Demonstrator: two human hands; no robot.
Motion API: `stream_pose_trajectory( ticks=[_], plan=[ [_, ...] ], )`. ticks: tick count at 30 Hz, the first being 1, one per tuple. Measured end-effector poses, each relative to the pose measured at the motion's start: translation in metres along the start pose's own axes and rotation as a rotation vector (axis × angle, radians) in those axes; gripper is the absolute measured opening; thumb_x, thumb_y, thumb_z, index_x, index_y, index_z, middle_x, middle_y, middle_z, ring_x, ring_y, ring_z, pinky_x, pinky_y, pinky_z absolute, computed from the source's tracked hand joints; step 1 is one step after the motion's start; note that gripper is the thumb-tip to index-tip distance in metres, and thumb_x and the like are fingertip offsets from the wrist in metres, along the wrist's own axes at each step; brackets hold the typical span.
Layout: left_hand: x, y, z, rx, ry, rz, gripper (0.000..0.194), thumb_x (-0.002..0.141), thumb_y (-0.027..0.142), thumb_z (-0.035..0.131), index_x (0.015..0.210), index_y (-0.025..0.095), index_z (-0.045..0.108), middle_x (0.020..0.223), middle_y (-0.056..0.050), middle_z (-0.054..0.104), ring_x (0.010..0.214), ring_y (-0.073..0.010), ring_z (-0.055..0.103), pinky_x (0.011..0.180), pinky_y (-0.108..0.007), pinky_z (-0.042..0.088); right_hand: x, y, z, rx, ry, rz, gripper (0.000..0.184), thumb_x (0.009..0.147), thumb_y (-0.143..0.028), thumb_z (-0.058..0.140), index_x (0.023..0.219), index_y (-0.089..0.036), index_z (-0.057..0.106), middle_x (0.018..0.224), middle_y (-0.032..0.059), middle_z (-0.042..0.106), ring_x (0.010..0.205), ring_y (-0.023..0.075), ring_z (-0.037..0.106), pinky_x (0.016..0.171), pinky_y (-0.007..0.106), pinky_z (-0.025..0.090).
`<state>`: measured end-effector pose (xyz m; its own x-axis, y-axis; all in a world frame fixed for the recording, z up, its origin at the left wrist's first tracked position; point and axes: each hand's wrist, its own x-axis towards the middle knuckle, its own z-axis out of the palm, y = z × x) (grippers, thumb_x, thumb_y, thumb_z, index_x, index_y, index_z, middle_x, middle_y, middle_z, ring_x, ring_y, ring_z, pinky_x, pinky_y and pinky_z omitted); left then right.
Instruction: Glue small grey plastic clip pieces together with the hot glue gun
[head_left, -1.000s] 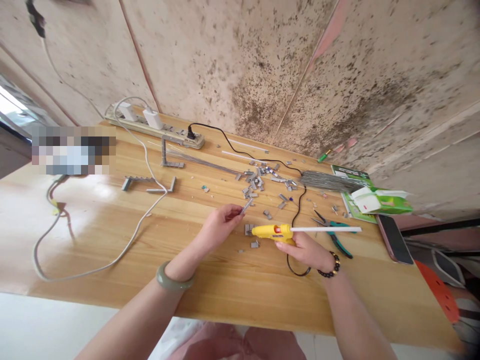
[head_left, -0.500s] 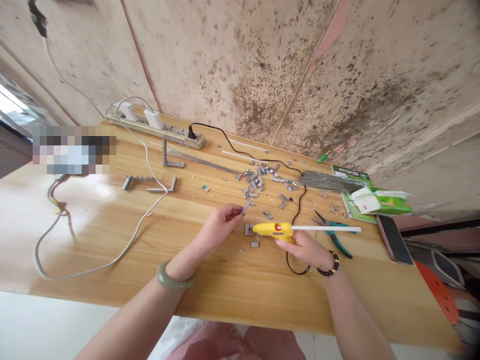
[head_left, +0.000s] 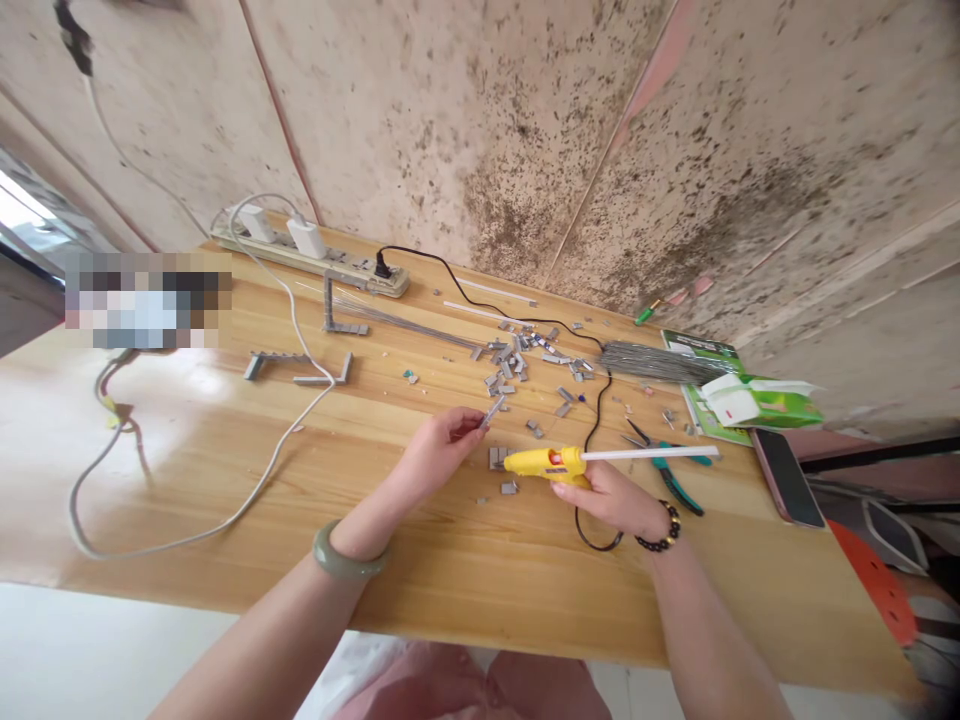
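Observation:
My right hand [head_left: 611, 492] is wrapped round a yellow hot glue gun [head_left: 544, 463], a long white glue stick [head_left: 652, 454] jutting from its back. The nozzle is at a small grey block [head_left: 496, 458] on the table; whether it touches I cannot tell. Pinched in the fingers of my left hand [head_left: 442, 448] is a thin grey strip [head_left: 492, 410], tilted up and away, just left of the nozzle. Another small grey piece [head_left: 509, 488] lies below the gun. Beyond both hands a loose pile of small grey pieces [head_left: 511, 362] is spread out.
Pliers [head_left: 667, 470] and a phone [head_left: 787, 478] lie at the right. Behind them are a bundle of thin wires [head_left: 660, 362] and a green box [head_left: 765, 402]. A white cable [head_left: 259, 490] loops across the left, near grey angled frames [head_left: 346, 328] and a power strip [head_left: 345, 272].
The glue gun has shifted slightly, its nozzle a touch lower and further left. My left hand has stayed in place with the strip.

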<state>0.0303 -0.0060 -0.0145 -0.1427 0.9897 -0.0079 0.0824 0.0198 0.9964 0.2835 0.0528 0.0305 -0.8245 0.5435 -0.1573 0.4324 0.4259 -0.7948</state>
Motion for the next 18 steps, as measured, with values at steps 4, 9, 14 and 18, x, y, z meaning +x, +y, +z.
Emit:
stream_pose_trajectory(
  ticks=[4,9,14,18],
  plan=[
    [-0.0001,-0.0002,0.0,-0.018,-0.001,-0.003,0.027,0.076,0.035,0.063,0.095,0.017,0.066,0.096,-0.008,0.074,0.093,-0.0237,0.068,0.086,-0.037,0.051,0.0022,0.0035,0.0036,0.025,0.031,0.012,0.026,0.091,-0.034,0.05,0.108,-0.017,0.06,0.097,0.0052,0.066,0.088,0.0206,0.061,0.084,0.034,0.049],
    [-0.0003,0.0006,0.0005,-0.051,0.006,-0.015,0.03,0.074,0.038,0.065,0.095,0.017,0.066,0.095,-0.007,0.074,0.093,-0.0235,0.067,0.087,-0.037,0.051,0.0033,0.0068,0.0073,0.003,0.056,0.023,0.028,0.092,-0.036,0.049,0.109,-0.017,0.06,0.101,0.0062,0.066,0.09,0.0209,0.06,0.084,0.035,0.048],
    [-0.0001,0.0009,-0.0002,-0.024,0.003,-0.017,0.029,0.075,0.037,0.065,0.095,0.017,0.066,0.095,-0.008,0.074,0.092,-0.0242,0.068,0.085,-0.037,0.051,0.0005,0.002,0.003,-0.011,0.038,0.025,0.026,0.09,-0.033,0.051,0.11,-0.019,0.061,0.099,0.0051,0.067,0.088,0.0212,0.061,0.084,0.036,0.049],
    [0.0005,-0.0004,-0.0004,-0.028,0.004,-0.006,0.028,0.075,0.037,0.066,0.095,0.017,0.067,0.094,-0.008,0.074,0.092,-0.0241,0.068,0.085,-0.037,0.051,0.0003,0.002,0.0026,0.004,0.029,0.028,0.026,0.09,-0.032,0.051,0.109,-0.018,0.062,0.101,0.0052,0.067,0.089,0.0215,0.061,0.083,0.035,0.05]
  ],
)
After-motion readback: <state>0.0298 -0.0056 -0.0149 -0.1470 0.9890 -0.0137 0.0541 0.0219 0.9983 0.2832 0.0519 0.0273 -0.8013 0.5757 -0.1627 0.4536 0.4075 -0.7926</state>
